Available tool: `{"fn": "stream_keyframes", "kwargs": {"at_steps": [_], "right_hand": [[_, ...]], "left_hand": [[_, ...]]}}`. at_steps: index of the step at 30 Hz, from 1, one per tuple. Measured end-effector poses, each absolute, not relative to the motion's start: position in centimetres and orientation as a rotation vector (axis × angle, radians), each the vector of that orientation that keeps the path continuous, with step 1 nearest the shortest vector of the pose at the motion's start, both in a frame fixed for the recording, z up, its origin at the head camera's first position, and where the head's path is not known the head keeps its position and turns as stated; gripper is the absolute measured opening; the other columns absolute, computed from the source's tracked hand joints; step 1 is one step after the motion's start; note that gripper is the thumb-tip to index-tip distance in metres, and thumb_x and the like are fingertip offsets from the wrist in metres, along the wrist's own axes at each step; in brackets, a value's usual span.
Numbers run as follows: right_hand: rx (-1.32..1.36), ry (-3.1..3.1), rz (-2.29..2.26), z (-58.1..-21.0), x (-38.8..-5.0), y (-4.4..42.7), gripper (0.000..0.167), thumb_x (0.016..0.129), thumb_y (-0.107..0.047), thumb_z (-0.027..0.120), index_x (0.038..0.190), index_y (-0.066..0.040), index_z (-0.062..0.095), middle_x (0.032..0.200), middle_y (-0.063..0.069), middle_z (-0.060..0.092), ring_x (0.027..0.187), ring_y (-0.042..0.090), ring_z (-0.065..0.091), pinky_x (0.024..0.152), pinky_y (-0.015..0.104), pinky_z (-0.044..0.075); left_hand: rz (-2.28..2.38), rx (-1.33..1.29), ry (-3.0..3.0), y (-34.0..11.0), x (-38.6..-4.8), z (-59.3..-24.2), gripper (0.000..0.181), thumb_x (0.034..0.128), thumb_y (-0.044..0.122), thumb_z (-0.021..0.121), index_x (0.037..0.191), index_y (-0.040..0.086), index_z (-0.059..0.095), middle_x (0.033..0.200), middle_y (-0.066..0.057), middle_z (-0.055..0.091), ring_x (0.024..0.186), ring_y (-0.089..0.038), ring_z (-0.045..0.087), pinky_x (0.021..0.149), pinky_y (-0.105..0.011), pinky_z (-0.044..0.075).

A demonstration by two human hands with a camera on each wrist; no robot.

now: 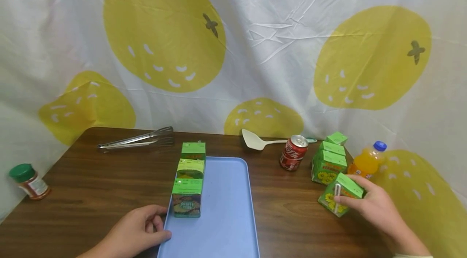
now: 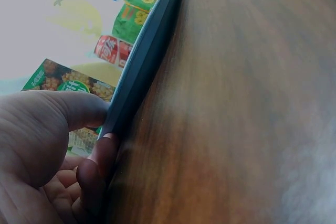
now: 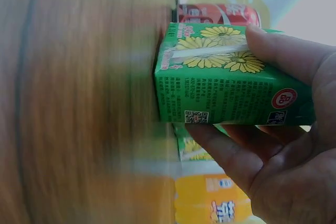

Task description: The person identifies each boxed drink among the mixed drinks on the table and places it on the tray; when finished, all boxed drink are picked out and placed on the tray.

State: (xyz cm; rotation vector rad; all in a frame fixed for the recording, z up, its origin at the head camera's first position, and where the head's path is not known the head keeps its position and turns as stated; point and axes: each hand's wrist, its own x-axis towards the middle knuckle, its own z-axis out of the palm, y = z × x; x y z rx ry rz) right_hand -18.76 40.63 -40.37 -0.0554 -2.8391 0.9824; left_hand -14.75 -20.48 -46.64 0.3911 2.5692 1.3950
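Observation:
My right hand (image 1: 375, 201) grips a green juice box (image 1: 339, 195) printed with yellow flowers, a straw stuck to its side. In the right wrist view the thumb lies on the flowered face of the juice box (image 3: 220, 72), fingers on the opposite side. The box looks tilted in the head view. My left hand (image 1: 133, 229) is at the left edge of a blue tray (image 1: 226, 209); the left wrist view shows thumb and fingers pinching the tray's rim (image 2: 134, 72). Three green boxes in a row stand along the tray's left side, the nearest with a brown picture (image 1: 187, 205).
More flowered juice boxes (image 1: 330, 164) stand at the right, beside an orange drink bottle (image 1: 366, 160) with a blue cap. A red cola can (image 1: 294, 152) and a white spatula (image 1: 253, 140) are near the back. Metal tongs (image 1: 136, 139) and a green-capped jar (image 1: 30, 181) lie leftward.

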Motion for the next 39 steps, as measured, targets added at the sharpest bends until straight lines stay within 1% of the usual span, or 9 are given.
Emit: {"fn": "stream_keyframes", "kwargs": {"at_steps": [4, 8, 12, 15, 20, 30, 33, 35, 39], "right_hand": [[-0.056, -2.816, 1.073, -40.3, -18.7, 39.5, 0.071, 0.086, -0.039, 0.099, 0.145, -0.015, 0.070, 0.104, 0.005, 0.074, 0.089, 0.017, 0.062, 0.073, 0.032, 0.051], [-0.082, -2.811, 1.190, -40.3, -18.9, 38.5, 0.075, 0.087, -0.041, 0.098, 0.151, -0.017, 0.067, 0.112, 0.004, 0.076, 0.094, 0.015, 0.065, 0.077, 0.031, 0.053], [-0.068, -2.821, 1.180, -40.1, -19.2, 37.2, 0.080, 0.086, -0.045, 0.097, 0.155, -0.021, 0.064, 0.117, 0.005, 0.076, 0.098, 0.016, 0.066, 0.079, 0.030, 0.053], [-0.028, -2.823, 1.131, -39.9, -19.4, 36.3, 0.080, 0.086, -0.045, 0.098, 0.155, -0.020, 0.065, 0.119, 0.006, 0.077, 0.100, 0.017, 0.065, 0.080, 0.031, 0.053], [0.042, -2.821, 1.151, -39.7, -19.9, 34.7, 0.079, 0.086, -0.041, 0.098, 0.154, -0.019, 0.066, 0.118, 0.005, 0.078, 0.102, 0.018, 0.066, 0.081, 0.031, 0.054], [0.218, -2.723, 1.365, -39.6, -21.5, 31.0, 0.069, 0.083, -0.029, 0.101, 0.145, -0.018, 0.072, 0.111, 0.006, 0.080, 0.093, 0.021, 0.072, 0.077, 0.033, 0.059], [0.253, -2.712, 1.387, -39.5, -22.1, 29.6, 0.069, 0.082, -0.029, 0.101, 0.144, -0.019, 0.072, 0.112, 0.006, 0.080, 0.092, 0.021, 0.071, 0.076, 0.033, 0.058], [0.277, -2.711, 1.395, -39.3, -22.5, 28.8, 0.070, 0.082, -0.029, 0.102, 0.145, -0.020, 0.072, 0.114, 0.005, 0.079, 0.095, 0.021, 0.070, 0.078, 0.034, 0.058], [0.336, -2.710, 1.402, -39.0, -23.4, 27.4, 0.070, 0.082, -0.029, 0.101, 0.145, -0.019, 0.072, 0.111, 0.006, 0.078, 0.092, 0.022, 0.069, 0.076, 0.034, 0.057]], "left_hand": [[1.391, 0.396, 2.575, -20.5, -14.8, -46.6, 0.060, 0.0909, 0.023, 0.092, 0.133, -0.012, 0.068, 0.086, 0.004, 0.066, 0.065, -0.007, 0.056, 0.058, -0.027, 0.046], [1.398, 0.401, 2.574, -20.5, -14.8, -46.6, 0.060, 0.0907, 0.023, 0.092, 0.133, -0.012, 0.068, 0.086, 0.004, 0.066, 0.065, -0.007, 0.056, 0.058, -0.027, 0.046], [1.407, 0.403, 2.572, -20.5, -14.7, -46.6, 0.060, 0.0906, 0.022, 0.092, 0.133, -0.012, 0.068, 0.086, 0.003, 0.066, 0.065, -0.007, 0.056, 0.058, -0.027, 0.046], [1.409, 0.403, 2.574, -20.5, -14.7, -46.6, 0.059, 0.0903, 0.022, 0.092, 0.133, -0.012, 0.068, 0.086, 0.003, 0.066, 0.064, -0.007, 0.056, 0.057, -0.027, 0.046], [1.406, 0.393, 2.573, -20.4, -14.7, -46.6, 0.059, 0.0906, 0.022, 0.092, 0.133, -0.012, 0.068, 0.086, 0.003, 0.066, 0.064, -0.007, 0.056, 0.057, -0.027, 0.046], [1.406, 0.406, 2.571, -20.5, -14.7, -46.5, 0.059, 0.0908, 0.022, 0.092, 0.133, -0.012, 0.068, 0.085, 0.004, 0.067, 0.065, -0.007, 0.057, 0.058, -0.027, 0.046], [1.413, 0.404, 2.570, -20.5, -14.6, -46.6, 0.059, 0.0907, 0.022, 0.092, 0.133, -0.012, 0.068, 0.085, 0.004, 0.067, 0.065, -0.007, 0.057, 0.059, -0.027, 0.046], [1.419, 0.407, 2.573, -20.5, -14.6, -46.6, 0.059, 0.0905, 0.022, 0.092, 0.132, -0.012, 0.069, 0.085, 0.004, 0.067, 0.065, -0.007, 0.056, 0.058, -0.027, 0.046], [1.421, 0.434, 2.596, -20.4, -14.6, -46.7, 0.058, 0.0898, 0.023, 0.093, 0.131, -0.011, 0.070, 0.085, 0.005, 0.067, 0.065, -0.006, 0.056, 0.058, -0.026, 0.047]]}}
